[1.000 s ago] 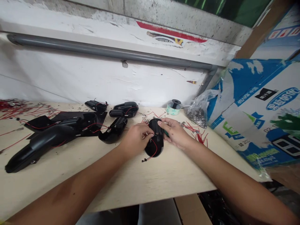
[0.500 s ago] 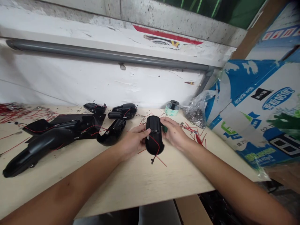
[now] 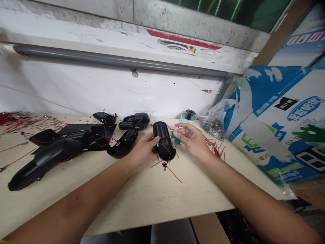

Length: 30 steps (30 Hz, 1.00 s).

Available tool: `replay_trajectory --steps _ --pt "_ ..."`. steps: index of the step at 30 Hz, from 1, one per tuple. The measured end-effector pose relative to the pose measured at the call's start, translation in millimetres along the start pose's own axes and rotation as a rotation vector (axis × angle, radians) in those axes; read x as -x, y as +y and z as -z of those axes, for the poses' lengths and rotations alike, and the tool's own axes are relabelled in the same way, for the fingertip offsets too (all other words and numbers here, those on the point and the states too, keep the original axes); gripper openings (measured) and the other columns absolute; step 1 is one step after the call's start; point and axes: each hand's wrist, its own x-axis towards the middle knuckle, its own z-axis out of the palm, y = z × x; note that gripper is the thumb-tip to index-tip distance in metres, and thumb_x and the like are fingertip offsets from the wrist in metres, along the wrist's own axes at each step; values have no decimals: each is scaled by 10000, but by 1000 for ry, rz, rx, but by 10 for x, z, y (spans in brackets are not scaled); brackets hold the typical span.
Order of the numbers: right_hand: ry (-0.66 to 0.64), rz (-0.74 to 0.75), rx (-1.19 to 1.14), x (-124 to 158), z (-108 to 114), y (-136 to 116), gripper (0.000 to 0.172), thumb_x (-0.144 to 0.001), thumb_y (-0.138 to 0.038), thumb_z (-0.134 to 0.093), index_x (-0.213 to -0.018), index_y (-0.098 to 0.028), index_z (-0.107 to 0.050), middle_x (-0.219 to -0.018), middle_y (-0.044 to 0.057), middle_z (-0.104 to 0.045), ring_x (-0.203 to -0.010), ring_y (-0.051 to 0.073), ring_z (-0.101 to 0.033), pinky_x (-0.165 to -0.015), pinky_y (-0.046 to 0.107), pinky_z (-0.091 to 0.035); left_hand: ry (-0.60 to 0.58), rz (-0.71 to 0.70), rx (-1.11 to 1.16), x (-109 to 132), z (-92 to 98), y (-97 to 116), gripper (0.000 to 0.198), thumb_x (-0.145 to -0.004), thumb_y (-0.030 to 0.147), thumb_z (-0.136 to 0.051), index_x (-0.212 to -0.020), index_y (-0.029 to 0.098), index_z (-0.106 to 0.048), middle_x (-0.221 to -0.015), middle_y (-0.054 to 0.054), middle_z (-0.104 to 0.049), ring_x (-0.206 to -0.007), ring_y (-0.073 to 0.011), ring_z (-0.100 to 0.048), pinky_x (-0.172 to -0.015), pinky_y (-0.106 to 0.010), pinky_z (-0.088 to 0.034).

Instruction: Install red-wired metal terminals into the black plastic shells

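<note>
My left hand (image 3: pixel 146 149) is closed on the left side of a black plastic housing (image 3: pixel 164 144), which is tilted above the table. A red wire (image 3: pixel 166 147) runs across its hollow inside and ends in a small black connector (image 3: pixel 164 166) hanging below. My right hand (image 3: pixel 193 137), at the housing's right, pinches a small green piece (image 3: pixel 175 139) between thumb and fingers. What kind of part the green piece is I cannot make out. Loose red wires (image 3: pixel 175 174) lie on the table under the housing.
Several black housings with red wires (image 3: pixel 122 144) lie to the left, some on a black sheet (image 3: pixel 110 130). At the back stand a spool (image 3: pixel 189 115) and a clear bag of small metal parts (image 3: pixel 214 125). A printed carton (image 3: pixel 276 125) borders the right side.
The housing has tilted, its top leaning left. My right hand has come away from its edge, and the green piece shows more clearly between the fingers.
</note>
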Motion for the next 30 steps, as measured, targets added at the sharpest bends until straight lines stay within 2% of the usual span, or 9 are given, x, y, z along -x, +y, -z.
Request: replay_trajectory --steps 4,7,10,13,19,22,25,30 --pt "8 -133 -154 16 -26 -7 420 -692 -447 -831 -951 -207 -604 -934 16 -572 -630 153 -620 -498 317 -544 -27 -3 4 -18 26 -16 202 -913 217 -611 -1098 136 -616 -1106 -142 -696 -948 -220 -692 -806 -360 -571" --pt "52 -151 -218 -22 0 62 413 -689 -426 -828 -942 -208 -585 -825 -21 -537 -571 111 -545 -464 265 -489 36 -2 8 -22 17 -13 159 -921 181 -588 -1064 126 -627 -1065 -118 -686 -879 -184 -677 -791 -341 -566" --pt "47 -152 -268 -61 30 134 374 -670 -356 -841 -923 -193 -619 -722 -38 -531 -587 97 -518 -532 242 -458 92 3 24 -8 -21 14 139 -930 141 -561 -1046 118 -634 -1052 -110 -674 -876 -167 -657 -792 -321 -557" --pt "-37 -141 -232 -61 27 157 352 -665 -336 -856 -918 -195 -655 -767 -9 -612 -660 129 -588 -640 289 -486 107 -2 21 1 -45 33 156 -932 127 -550 -1060 103 -637 -1065 -129 -670 -894 -178 -648 -786 -317 -553" --pt "-122 -53 -67 -11 -16 112 232 -710 -342 -836 -863 -192 -745 -797 15 -688 -721 142 -610 -731 312 -477 45 4 30 -9 -18 9 186 -941 117 -530 -1096 103 -633 -1093 -146 -681 -893 -197 -671 -777 -338 -563" --pt "-154 -80 -43 8 -21 88 277 -709 -338 -840 -926 -191 -752 -757 6 -688 -685 138 -602 -707 311 -472 17 10 25 -10 -3 -9 214 -942 123 -539 -1141 107 -617 -1163 -160 -665 -937 -222 -681 -806 -375 -570" --pt "-191 -128 -41 31 -33 72 358 -702 -341 -846 -1005 -185 -736 -689 -3 -679 -610 130 -579 -642 302 -463 0 12 25 -9 6 -25 228 -934 119 -552 -1152 115 -621 -1163 -153 -664 -940 -213 -684 -816 -358 -567" --pt "-201 -145 -52 63 -70 69 345 -673 -360 -862 -913 -154 -725 -623 -6 -651 -523 108 -531 -529 258 -410 -48 13 -33 10 -6 -29 195 -917 157 -597 -1101 118 -648 -1112 -137 -682 -904 -195 -686 -775 -314 -570"
